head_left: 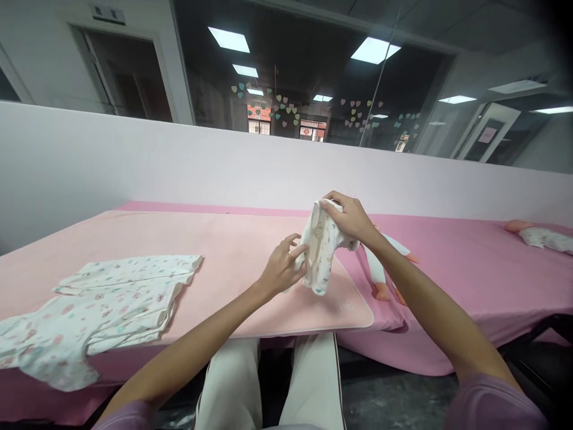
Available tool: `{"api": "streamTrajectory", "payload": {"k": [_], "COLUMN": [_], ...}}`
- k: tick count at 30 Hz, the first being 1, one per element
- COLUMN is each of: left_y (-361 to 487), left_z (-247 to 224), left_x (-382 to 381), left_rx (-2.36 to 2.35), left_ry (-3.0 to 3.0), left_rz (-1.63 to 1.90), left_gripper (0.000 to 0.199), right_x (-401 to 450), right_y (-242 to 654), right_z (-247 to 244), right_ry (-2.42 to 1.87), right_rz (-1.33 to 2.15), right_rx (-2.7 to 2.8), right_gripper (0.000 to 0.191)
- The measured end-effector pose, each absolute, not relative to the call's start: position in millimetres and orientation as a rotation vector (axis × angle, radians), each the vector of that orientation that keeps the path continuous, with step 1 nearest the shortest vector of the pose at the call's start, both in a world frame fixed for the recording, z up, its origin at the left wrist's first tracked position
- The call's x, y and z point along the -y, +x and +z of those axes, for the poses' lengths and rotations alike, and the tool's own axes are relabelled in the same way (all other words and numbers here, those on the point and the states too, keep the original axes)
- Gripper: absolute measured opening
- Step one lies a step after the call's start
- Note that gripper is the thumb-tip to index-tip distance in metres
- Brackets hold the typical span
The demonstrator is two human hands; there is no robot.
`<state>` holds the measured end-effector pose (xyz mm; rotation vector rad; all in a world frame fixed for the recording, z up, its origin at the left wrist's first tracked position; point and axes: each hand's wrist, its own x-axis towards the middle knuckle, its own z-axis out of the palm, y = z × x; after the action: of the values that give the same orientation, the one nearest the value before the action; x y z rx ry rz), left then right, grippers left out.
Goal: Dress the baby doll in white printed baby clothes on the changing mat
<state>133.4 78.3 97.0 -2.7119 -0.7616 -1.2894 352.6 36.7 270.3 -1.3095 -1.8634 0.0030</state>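
Above the pale pink mat (250, 304), a small white baby garment (326, 257) with a fine print hangs between my hands. My right hand (349, 216) pinches its upper edge. At the garment's left side, my left hand (283, 263) has its fingers curled at the edge, partly inside the fold. The cloth droops open toward the mat, and its exact cut is hard to make out. Just right of it, a baby doll (378, 269) in white lies on the pink sheet, partly hidden behind my right hand and forearm.
At the left, a larger printed baby garment (120, 304) lies spread, its lower part draping over the table edge. A second doll (544, 237) in printed white clothes lies far right on the pink sheet (465, 269). A low white wall (224, 167) with glass above stands behind.
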Motion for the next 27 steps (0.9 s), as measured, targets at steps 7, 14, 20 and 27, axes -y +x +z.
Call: {"api": "streamTrajectory", "payload": {"k": [7,14,20,27], "left_y": [117,81,60,66], "left_z": [154,204,243,257], "left_x": [-98,-126,-126,-112], "left_rx": [0.740,0.720,0.874,1.090], "left_ry": [-2.469,-2.834,-3.072,-2.883], "left_rz": [-0.627,-0.682,-0.728,-0.778], "left_gripper": [0.033,0.030,0.028,0.035], "right_x": [-28,-22,-30,-30], "right_y": [356,366,362,341], "right_z": [271,269,263,252], "right_ry": [-1.350,-1.421,-1.300,-1.401], "right_rz": [-0.051,-0.182,-0.190,0.189], "right_rx": [1.898,2.108,2.050,1.971], "right_gripper": [0.033,0.039,0.040,0.035]}}
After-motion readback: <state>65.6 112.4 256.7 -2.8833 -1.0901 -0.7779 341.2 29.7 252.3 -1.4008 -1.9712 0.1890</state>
